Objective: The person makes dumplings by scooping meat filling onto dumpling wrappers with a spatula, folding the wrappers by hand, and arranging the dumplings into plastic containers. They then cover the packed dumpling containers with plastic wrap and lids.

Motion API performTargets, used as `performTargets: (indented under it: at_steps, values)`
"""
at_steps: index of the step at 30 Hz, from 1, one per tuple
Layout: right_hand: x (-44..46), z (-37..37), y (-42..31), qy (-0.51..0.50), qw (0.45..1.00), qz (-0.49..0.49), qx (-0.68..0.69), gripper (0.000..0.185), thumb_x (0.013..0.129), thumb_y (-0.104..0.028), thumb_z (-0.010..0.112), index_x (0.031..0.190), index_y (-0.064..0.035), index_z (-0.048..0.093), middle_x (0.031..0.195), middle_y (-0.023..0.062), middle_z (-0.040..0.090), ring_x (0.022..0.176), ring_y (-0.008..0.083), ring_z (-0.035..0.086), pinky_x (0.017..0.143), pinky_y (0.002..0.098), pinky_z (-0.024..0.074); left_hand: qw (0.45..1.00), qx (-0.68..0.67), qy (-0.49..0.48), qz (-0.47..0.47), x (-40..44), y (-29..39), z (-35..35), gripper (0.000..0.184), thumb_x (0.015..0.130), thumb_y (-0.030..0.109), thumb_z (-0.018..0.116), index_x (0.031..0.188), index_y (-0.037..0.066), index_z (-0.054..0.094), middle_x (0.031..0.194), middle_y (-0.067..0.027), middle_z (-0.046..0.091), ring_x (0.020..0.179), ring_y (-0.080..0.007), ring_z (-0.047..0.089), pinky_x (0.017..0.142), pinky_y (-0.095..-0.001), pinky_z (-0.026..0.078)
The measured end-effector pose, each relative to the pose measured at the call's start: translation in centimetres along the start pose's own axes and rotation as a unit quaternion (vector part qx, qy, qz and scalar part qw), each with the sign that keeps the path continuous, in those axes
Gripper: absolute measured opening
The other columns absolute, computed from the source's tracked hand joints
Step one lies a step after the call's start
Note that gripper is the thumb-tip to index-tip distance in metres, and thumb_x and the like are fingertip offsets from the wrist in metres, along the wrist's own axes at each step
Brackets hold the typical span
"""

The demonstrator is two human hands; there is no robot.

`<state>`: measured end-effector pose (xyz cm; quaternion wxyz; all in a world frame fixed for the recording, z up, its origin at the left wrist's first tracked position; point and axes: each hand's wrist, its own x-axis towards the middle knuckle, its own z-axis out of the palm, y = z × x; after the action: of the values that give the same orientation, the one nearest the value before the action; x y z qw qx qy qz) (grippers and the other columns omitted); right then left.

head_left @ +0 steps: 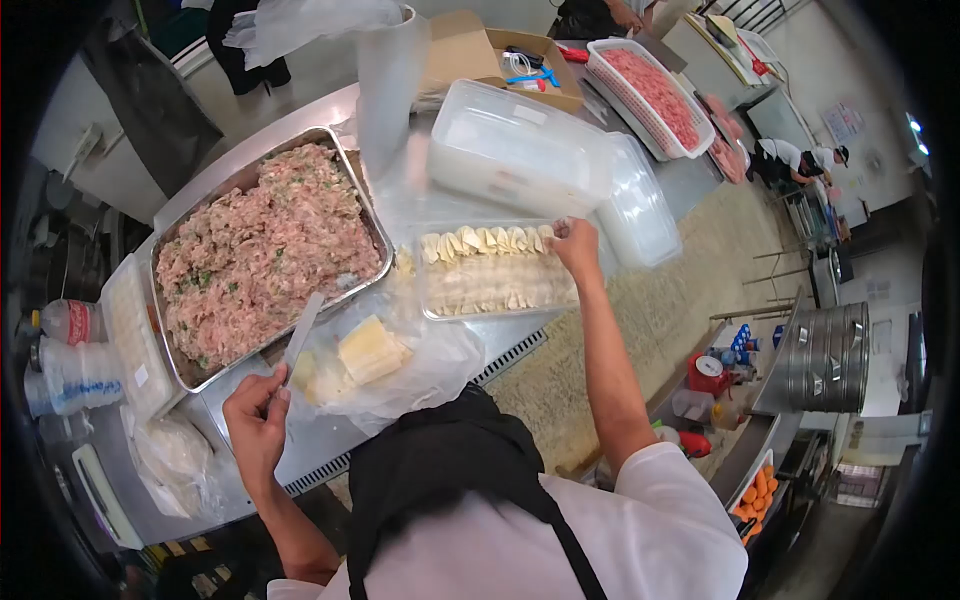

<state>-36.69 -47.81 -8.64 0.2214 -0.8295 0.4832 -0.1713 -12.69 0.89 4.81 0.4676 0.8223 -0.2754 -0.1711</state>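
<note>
My left hand is closed round the end of a flat, narrow spreading spatula, whose blade points up toward the metal tray of minced filling. The pink filling, flecked with green, fills that deep tray. At the far right corner of a clear plastic container, my right hand pinches a pale folded dumpling at the end of a row. Rows of dumplings lie inside the container. Between my hands, a stack of yellowish dough wrappers rests on a crumpled plastic bag.
Stacked translucent boxes stand behind the container. Farther back are a cardboard box and a white basket of raw meat. At left sit a long plastic box and bottles. Other people work at far right.
</note>
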Motion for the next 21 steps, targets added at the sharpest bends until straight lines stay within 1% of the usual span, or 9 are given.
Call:
performTargets:
  at_steps: [3,5,7,9,11,13,15,17,21]
  values:
    - [-0.2,0.8,1.0,0.002,1.0,0.021,-0.006,0.035,0.067,-0.012,0.083,0.098,0.0011,0.073,0.081,0.0146,0.073,0.077,0.0259,0.072,0.071,0.0354,0.0559,1.0,0.003,0.003,-0.015,-0.5,-0.6,-0.2,0.033,0.079,-0.007,0.067,0.11,0.0,0.074,0.071,-0.0025,0.054,0.061,-0.0084,0.041,0.054,-0.0253,0.031]
    - [0.0,0.4,1.4,-0.017,1.0,0.005,-0.001,0.038,0.07,-0.013,0.082,0.105,-0.0009,0.073,0.091,0.0174,0.074,0.083,0.0272,0.073,0.073,0.0357,0.0565,1.0,0.024,0.006,-0.018,-0.6,-1.0,-0.3,0.032,0.079,-0.005,0.067,0.11,0.001,0.074,0.073,-0.0047,0.057,0.06,-0.0096,0.042,0.054,-0.0258,0.033]
    - [-1.7,-0.9,-0.8,0.056,0.987,-0.061,-0.136,0.038,0.072,-0.016,0.082,0.106,-0.0014,0.073,0.1,0.018,0.073,0.086,0.0273,0.073,0.074,0.0372,0.0572,0.999,0.044,0.017,-0.017,-0.5,-0.9,-0.7,0.033,0.079,-0.004,0.068,0.111,0.002,0.074,0.074,-0.0056,0.059,0.06,-0.0104,0.044,0.054,-0.0262,0.034]
    - [-4.2,-1.9,-5.7,0.079,0.995,-0.061,0.003,0.029,0.075,-0.013,0.08,0.102,-0.0043,0.074,0.095,0.0156,0.073,0.084,0.0286,0.072,0.075,0.0392,0.0562,0.997,0.064,0.036,-0.013,-1.1,-1.8,-1.5,0.035,0.08,-0.002,0.068,0.114,0.004,0.073,0.077,-0.0067,0.061,0.061,-0.0116,0.046,0.054,-0.0273,0.037]
    - [-7.4,-1.9,-11.4,-0.027,0.991,-0.077,0.11,0.026,0.079,-0.008,0.077,0.103,-0.0008,0.072,0.107,0.0135,0.072,0.085,0.0275,0.072,0.075,0.036,0.057,0.996,0.054,0.059,-0.031,-1.2,-2.4,-1.5,0.037,0.081,0.0,0.068,0.118,0.005,0.071,0.078,-0.0067,0.062,0.062,-0.0123,0.048,0.056,-0.0281,0.039]
    - [-11.5,0.6,-15.7,-0.182,0.95,-0.146,0.205,0.02,0.078,-0.001,0.073,0.097,-0.0009,0.07,0.104,0.0114,0.072,0.088,0.0263,0.071,0.074,0.0331,0.0565,0.995,0.047,0.074,-0.057,-1.4,-2.5,-0.9,0.038,0.082,0.001,0.069,0.12,0.006,0.07,0.078,-0.0065,0.061,0.063,-0.0124,0.048,0.057,-0.0282,0.04]
    - [-14.9,4.9,-18.3,-0.262,0.874,-0.329,0.244,0.018,0.075,-0.001,0.072,0.092,-0.0027,0.07,0.098,0.0114,0.071,0.089,0.0288,0.07,0.074,0.034,0.0563,0.993,0.019,0.058,-0.097,-1.6,-3.1,-0.3,0.037,0.084,0.002,0.068,0.121,0.005,0.069,0.077,-0.0066,0.059,0.064,-0.0127,0.048,0.06,-0.0281,0.042]
    - [-18.0,9.1,-20.2,-0.29,0.854,-0.407,0.144,0.019,0.072,-0.005,0.072,0.091,-0.0055,0.071,0.093,0.0119,0.069,0.088,0.0322,0.067,0.074,0.0376,0.0554,0.993,0.013,0.073,-0.093,-1.6,-2.9,0.1,0.037,0.084,0.002,0.068,0.121,0.004,0.069,0.076,-0.0062,0.059,0.065,-0.0129,0.048,0.06,-0.028,0.042]
    - [-19.1,12.3,-22.0,-0.273,0.857,-0.433,0.054,0.007,0.077,-0.009,0.069,0.082,-0.0043,0.071,0.078,0.0132,0.063,0.087,0.0326,0.065,0.072,0.045,0.0531,0.99,0.016,0.126,-0.068,-2.2,-3.3,-0.4,0.034,0.087,0.001,0.066,0.12,0.003,0.069,0.075,-0.007,0.058,0.066,-0.0142,0.05,0.062,-0.0294,0.043]
